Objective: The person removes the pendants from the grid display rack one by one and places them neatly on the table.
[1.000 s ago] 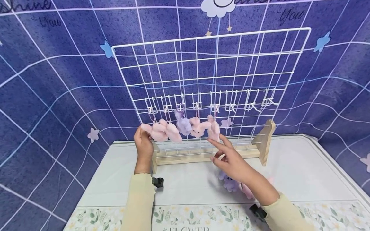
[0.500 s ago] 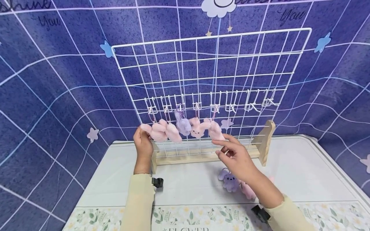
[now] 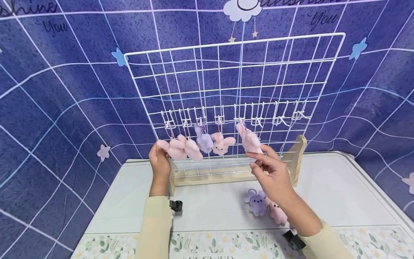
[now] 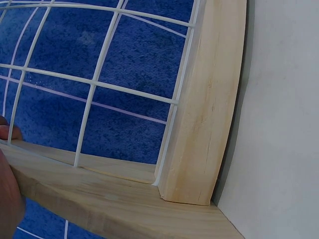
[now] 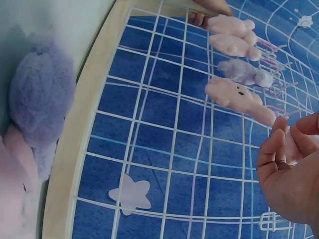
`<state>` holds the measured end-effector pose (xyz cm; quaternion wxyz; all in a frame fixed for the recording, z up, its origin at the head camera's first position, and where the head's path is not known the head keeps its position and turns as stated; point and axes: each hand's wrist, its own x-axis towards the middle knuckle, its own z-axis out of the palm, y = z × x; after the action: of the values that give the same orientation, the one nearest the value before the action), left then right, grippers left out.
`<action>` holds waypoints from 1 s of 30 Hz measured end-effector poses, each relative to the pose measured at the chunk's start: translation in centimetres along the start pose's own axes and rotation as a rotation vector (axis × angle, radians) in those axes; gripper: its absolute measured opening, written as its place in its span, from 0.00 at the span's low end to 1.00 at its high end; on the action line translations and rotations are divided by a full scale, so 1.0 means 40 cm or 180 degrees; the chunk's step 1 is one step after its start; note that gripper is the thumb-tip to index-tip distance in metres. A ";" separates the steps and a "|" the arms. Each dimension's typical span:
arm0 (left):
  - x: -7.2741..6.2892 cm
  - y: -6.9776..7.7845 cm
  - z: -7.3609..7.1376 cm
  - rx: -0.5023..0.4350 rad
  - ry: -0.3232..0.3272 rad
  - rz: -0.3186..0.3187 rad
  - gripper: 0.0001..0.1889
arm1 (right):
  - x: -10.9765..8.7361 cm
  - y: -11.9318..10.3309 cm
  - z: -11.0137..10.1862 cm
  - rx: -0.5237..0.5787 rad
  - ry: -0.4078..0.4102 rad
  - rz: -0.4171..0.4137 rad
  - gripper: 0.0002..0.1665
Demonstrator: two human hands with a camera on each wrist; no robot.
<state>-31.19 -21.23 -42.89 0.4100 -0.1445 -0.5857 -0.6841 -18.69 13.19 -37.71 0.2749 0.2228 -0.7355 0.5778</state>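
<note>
Just right of centre in the head view, the fingers point(image 3: 261, 157) of the right hand point(image 3: 272, 177) are bent and nearly closed, with hold of the lower end of a pale pink, fuzzy rabbit-shaped plush charm point(image 3: 250, 140). The charm hangs tilted from a white wire hook point(image 3: 240, 121), its lower end toward the right. At centre left, the left hand point(image 3: 160, 162) has its fingers curled round the pale wooden side upright point(image 4: 84, 199) of a white wire grid rack point(image 3: 231, 45).

Left of the held charm, in a row across the middle, four more plush charms hang from the rack's hooks: two pale pink ones point(image 3: 177, 148) partly overlapping, one lavender point(image 3: 204, 140), and a pink one with a small dark-eyed face point(image 3: 219, 144). Further white hooks point(image 3: 280, 119) continue toward the right.

Below the right hand, a lavender charm with a ring point(image 3: 257, 204) and a pink charm point(image 3: 277, 213) lie together on the white tabletop point(image 3: 207, 212). A violet-blue backdrop point(image 3: 90, 79) fills the upper frame.
</note>
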 end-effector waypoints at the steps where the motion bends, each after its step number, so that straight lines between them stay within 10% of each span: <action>1: 0.000 0.001 0.000 0.0000 0.0004 -0.0003 0.18 | 0.000 -0.002 -0.001 0.0001 0.0026 -0.0038 0.19; 30: 0.001 -0.001 0.000 -0.0011 -0.0034 0.0017 0.18 | -0.007 -0.030 -0.029 0.0345 0.0317 -0.0539 0.10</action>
<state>-31.25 -21.27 -42.89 0.4084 -0.1504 -0.5863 -0.6832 -17.53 14.03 -36.80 0.3466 0.2697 -0.6671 0.6017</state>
